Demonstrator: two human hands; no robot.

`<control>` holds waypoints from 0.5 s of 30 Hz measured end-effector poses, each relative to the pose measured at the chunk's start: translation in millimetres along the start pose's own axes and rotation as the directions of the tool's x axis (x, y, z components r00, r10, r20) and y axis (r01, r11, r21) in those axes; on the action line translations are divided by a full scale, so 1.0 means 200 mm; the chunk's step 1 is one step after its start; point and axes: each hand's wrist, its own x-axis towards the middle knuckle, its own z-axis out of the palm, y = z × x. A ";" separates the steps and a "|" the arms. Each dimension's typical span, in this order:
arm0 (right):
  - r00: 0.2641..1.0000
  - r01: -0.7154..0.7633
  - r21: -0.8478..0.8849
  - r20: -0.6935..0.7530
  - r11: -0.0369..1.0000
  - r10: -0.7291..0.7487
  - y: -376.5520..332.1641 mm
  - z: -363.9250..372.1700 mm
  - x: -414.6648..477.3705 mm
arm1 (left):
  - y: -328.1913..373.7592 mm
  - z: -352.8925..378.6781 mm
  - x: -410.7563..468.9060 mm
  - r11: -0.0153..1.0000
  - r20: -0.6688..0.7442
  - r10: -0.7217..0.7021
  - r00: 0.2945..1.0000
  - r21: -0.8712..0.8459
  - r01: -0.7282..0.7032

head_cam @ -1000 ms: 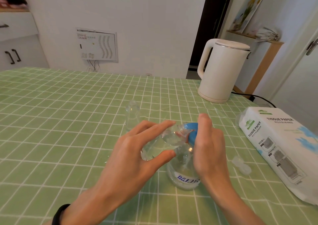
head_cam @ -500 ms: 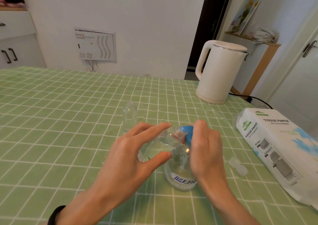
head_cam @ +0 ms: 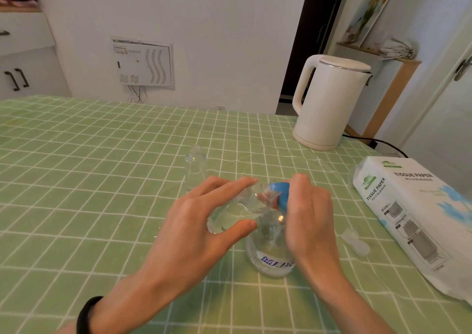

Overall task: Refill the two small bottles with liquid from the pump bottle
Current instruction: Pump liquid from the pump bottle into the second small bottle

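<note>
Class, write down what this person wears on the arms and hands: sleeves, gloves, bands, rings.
The left hand and the right hand are bare, with no gloves and no rings visible. No sleeve shows on either forearm. A plain black band circles the left wrist; the right wrist carries nothing.

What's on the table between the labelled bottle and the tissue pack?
A small clear plastic piece, probably a cap, lies on the green cloth between pump bottle and tissue pack, in the head view.
</note>
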 end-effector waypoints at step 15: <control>1.000 -0.022 -0.009 -0.007 1.000 0.022 -0.01 0.00 0.00 | -0.01 0.00 0.00 0.999 -0.015 0.004 1.000 -0.046 -0.004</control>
